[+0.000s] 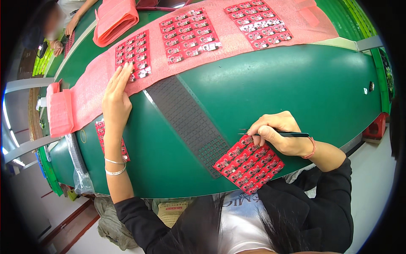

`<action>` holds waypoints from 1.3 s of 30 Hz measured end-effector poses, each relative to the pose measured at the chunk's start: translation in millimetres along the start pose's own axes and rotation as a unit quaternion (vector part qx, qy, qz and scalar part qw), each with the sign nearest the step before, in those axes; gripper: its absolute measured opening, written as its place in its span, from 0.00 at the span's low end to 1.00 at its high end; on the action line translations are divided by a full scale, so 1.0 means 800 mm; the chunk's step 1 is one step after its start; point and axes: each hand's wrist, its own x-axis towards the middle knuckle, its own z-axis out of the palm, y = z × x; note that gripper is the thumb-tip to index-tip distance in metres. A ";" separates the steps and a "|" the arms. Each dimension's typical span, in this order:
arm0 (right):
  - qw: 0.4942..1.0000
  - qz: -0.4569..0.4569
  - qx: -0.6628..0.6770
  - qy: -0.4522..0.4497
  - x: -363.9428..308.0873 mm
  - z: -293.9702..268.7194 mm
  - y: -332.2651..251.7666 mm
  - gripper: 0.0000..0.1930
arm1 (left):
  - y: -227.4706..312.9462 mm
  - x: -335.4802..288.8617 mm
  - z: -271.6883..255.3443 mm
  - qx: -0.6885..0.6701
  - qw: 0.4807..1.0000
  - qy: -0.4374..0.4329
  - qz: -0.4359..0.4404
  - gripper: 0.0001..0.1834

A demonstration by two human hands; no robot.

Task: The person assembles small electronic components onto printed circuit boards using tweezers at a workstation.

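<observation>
My left hand (116, 99) reaches up to the pink foam sheet. Its fingers are stretched out over the lower part of a red circuit board panel (132, 50) lying there. In my right hand (281, 133) is a pair of dark tweezers (296, 134), held crosswise with the thin tips pointing left. Just below those fingers, a second red board panel (249, 164) lies tilted near the table's front edge, over the end of a black gridded tray (186, 114). The right fingers meet its top corner; I cannot tell if they grip it.
Two more red panels (190, 36) (258, 23) lie on the pink foam sheet (93, 80). Another panel (101, 131) is partly behind my left forearm. Folded pink foam (116, 21) sits at the far left of the green table (296, 84). A person's hand (72, 26) shows beyond it.
</observation>
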 end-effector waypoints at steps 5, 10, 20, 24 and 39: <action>0.999 -0.022 -0.029 0.000 -0.003 0.005 0.001 0.14 | -0.002 -0.010 -0.012 -0.029 0.999 -0.040 0.006 0.31; 0.999 0.020 -0.010 0.023 -0.009 0.004 0.003 0.12 | 0.112 -0.058 -0.053 0.011 0.999 0.046 -0.015 0.23; 0.989 -0.103 -0.090 0.051 -0.009 0.022 0.001 0.13 | 0.294 -0.198 -0.050 -0.151 0.988 0.002 -0.031 0.26; 0.967 -0.154 -0.198 0.030 -0.030 0.019 0.003 0.13 | 0.306 -0.205 -0.030 -0.179 0.983 0.018 -0.036 0.28; 0.964 -0.156 -0.214 0.010 -0.097 0.004 0.029 0.08 | 0.290 -0.224 -0.028 -0.141 0.984 0.034 -0.106 0.19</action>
